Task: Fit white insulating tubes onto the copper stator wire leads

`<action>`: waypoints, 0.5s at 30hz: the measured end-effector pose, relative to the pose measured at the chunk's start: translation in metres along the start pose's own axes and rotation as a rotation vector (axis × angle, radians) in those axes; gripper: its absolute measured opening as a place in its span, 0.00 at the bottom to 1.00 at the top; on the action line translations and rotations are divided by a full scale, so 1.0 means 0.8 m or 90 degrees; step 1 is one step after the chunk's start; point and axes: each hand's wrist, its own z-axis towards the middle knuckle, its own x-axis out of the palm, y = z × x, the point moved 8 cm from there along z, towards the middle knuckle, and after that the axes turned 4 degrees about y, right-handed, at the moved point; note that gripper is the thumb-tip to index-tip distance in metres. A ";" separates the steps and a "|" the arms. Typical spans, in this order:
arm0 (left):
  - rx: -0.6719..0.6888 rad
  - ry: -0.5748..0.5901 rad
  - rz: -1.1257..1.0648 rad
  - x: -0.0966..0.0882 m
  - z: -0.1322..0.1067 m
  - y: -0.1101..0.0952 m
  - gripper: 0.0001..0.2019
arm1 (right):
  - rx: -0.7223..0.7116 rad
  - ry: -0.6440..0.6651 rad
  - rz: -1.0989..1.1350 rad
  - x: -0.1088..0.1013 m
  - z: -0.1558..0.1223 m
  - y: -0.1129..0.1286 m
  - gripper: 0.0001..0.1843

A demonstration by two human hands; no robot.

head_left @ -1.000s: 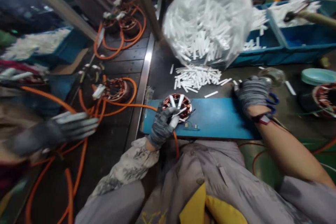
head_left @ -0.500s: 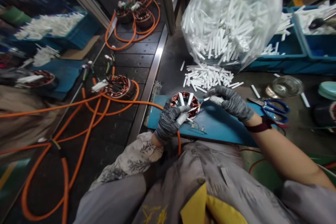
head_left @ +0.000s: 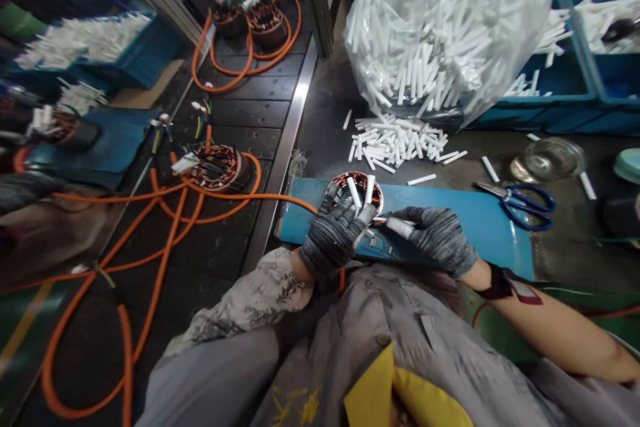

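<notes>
A wire-wound stator (head_left: 376,195) with copper windings lies on the blue mat (head_left: 480,220). Two white sleeves (head_left: 370,188) stick up from it. My left hand (head_left: 333,230), in a grey glove, is closed over the stator's near left side, thumb and fingers pressed together at its wire leads. To the right of the stator, my gloved right hand (head_left: 437,239) is pinched shut at the lead ends, with a slim white sleeve between thumb and fingers. Its fingertips partly hide that sleeve. Small connectors on thin wires (head_left: 383,245) lie below the stator.
Loose white sleeves (head_left: 397,140) are heaped beyond the mat, before a clear bag (head_left: 450,33) full of them. Blue-handled scissors (head_left: 525,205) and a glass dish (head_left: 555,159) are at right. Orange cables (head_left: 165,287) and another stator (head_left: 220,167) lie left, near a co-worker's gloved hand (head_left: 27,190).
My right hand has come down and nearer to me, beside the left hand. My left fingers have shifted over the stator. At left, the co-worker's hand has moved away from a stator.
</notes>
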 end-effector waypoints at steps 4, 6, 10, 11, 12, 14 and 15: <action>0.086 -0.001 0.007 -0.011 0.003 -0.004 0.28 | -0.153 -0.123 -0.098 -0.003 -0.016 0.009 0.22; 0.095 -0.002 0.001 -0.012 0.004 0.001 0.26 | -0.191 -0.171 -0.157 -0.005 -0.020 0.013 0.22; 0.126 -0.036 0.005 -0.007 0.002 0.006 0.20 | -0.092 -0.040 0.055 0.016 -0.008 0.000 0.25; 0.143 -0.064 0.015 -0.008 0.001 0.004 0.18 | -0.046 0.028 0.164 0.029 -0.005 -0.002 0.28; 0.160 -0.097 0.030 -0.011 0.000 0.002 0.16 | 0.000 0.091 0.272 0.043 -0.003 -0.003 0.30; 0.191 -0.154 0.060 -0.016 -0.004 -0.003 0.14 | 0.088 0.174 0.463 0.068 -0.001 0.001 0.34; 0.203 -0.165 0.069 -0.018 -0.005 -0.004 0.14 | 0.119 0.191 0.536 0.077 0.000 0.005 0.35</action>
